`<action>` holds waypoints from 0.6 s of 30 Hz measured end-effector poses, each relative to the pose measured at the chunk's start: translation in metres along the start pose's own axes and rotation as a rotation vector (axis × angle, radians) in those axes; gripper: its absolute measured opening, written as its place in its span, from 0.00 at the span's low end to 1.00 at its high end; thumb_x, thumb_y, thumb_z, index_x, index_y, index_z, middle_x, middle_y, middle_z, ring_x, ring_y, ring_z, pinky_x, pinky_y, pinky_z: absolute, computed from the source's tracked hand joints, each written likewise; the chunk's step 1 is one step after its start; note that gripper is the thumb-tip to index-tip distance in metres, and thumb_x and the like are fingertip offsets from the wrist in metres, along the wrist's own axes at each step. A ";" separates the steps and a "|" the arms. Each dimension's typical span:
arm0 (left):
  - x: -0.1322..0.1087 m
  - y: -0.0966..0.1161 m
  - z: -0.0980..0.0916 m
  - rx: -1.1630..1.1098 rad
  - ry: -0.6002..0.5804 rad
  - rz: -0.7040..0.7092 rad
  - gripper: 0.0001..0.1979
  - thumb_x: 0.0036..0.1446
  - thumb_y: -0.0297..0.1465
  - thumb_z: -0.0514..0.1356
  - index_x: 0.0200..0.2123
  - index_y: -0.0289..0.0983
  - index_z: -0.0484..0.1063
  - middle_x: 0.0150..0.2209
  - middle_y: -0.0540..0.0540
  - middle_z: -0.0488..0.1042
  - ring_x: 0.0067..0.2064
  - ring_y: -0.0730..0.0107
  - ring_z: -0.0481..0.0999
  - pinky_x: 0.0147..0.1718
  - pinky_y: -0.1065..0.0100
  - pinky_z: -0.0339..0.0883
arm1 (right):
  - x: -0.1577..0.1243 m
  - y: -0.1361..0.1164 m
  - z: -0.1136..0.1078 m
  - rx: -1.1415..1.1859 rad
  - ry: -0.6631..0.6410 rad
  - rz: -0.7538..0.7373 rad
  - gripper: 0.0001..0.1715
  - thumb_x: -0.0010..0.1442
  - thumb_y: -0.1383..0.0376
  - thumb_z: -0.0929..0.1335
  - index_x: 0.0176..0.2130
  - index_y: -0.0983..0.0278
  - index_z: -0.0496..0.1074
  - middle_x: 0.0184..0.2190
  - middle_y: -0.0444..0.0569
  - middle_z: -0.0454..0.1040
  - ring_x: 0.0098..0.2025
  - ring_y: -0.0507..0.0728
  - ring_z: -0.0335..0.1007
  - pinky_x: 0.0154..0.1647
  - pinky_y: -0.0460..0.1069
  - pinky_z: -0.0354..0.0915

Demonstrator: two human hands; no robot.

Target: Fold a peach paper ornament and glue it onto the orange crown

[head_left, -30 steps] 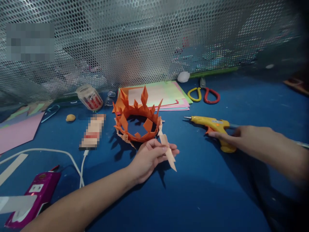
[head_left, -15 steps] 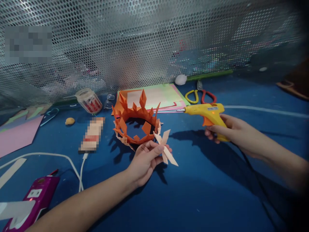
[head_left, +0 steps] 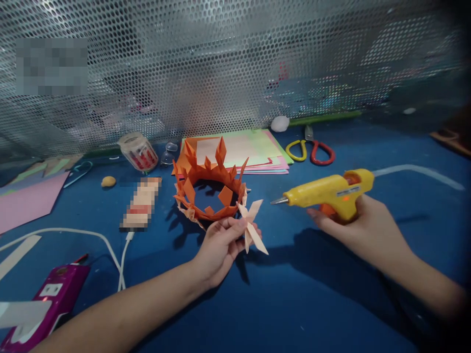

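Note:
My left hand (head_left: 222, 247) is closed, pinching a pale peach folded-paper flower (head_left: 253, 228) between thumb and fingers. Directly behind those fingers stands an orange paper crown (head_left: 191, 191) with pointed folds and pale pieces along its side; I cannot tell whether the hand touches it. On the right, my right hand (head_left: 375, 235) is wrapped around the grip of a yellow hot glue gun (head_left: 324, 190), held above the table. Its metal nozzle points left, a short gap away from the flower. A small light glows on the gun's side.
Behind the crown lies a stack of coloured paper (head_left: 253, 142), with red-and-yellow-handled scissors (head_left: 322, 153) beside it. A tilted jar (head_left: 139, 153) and a phone (head_left: 142, 203) on a white cable are to the left. A purple power strip (head_left: 62, 289) sits front left. Perforated metal (head_left: 228, 59) closes the back.
My right hand has brought the glue gun slightly lower, to the right and nearer to me, and its nozzle now tips downward. My left hand keeps its pinch on the paper flower.

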State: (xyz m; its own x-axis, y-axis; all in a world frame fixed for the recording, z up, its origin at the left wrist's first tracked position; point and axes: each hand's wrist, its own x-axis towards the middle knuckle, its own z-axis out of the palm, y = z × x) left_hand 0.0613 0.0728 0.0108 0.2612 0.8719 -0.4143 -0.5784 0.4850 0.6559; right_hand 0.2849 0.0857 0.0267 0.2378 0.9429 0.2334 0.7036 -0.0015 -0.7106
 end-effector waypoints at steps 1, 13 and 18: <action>0.000 0.000 0.000 0.003 0.000 0.001 0.17 0.36 0.34 0.75 0.19 0.33 0.70 0.27 0.46 0.78 0.31 0.70 0.79 0.39 0.68 0.72 | -0.002 -0.001 0.000 -0.006 0.003 -0.015 0.17 0.39 0.51 0.69 0.19 0.60 0.63 0.13 0.46 0.67 0.17 0.56 0.63 0.16 0.49 0.56; -0.001 0.000 0.002 0.029 -0.004 0.005 0.18 0.33 0.35 0.76 0.18 0.33 0.70 0.27 0.47 0.78 0.31 0.71 0.78 0.37 0.70 0.71 | -0.010 -0.001 0.009 -0.220 -0.056 -0.258 0.16 0.43 0.55 0.62 0.12 0.57 0.54 0.08 0.45 0.60 0.14 0.57 0.64 0.17 0.50 0.55; 0.000 0.000 0.001 0.037 -0.006 0.005 0.18 0.34 0.36 0.75 0.17 0.33 0.70 0.26 0.47 0.78 0.30 0.72 0.78 0.35 0.71 0.71 | -0.010 0.003 0.009 -0.238 -0.049 -0.280 0.16 0.45 0.54 0.61 0.14 0.56 0.53 0.09 0.45 0.58 0.14 0.57 0.63 0.16 0.50 0.52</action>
State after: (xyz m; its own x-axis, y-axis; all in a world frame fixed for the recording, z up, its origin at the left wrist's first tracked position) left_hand 0.0621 0.0725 0.0116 0.2634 0.8747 -0.4069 -0.5511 0.4826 0.6807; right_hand 0.2785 0.0792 0.0162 -0.0148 0.9325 0.3609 0.8744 0.1871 -0.4477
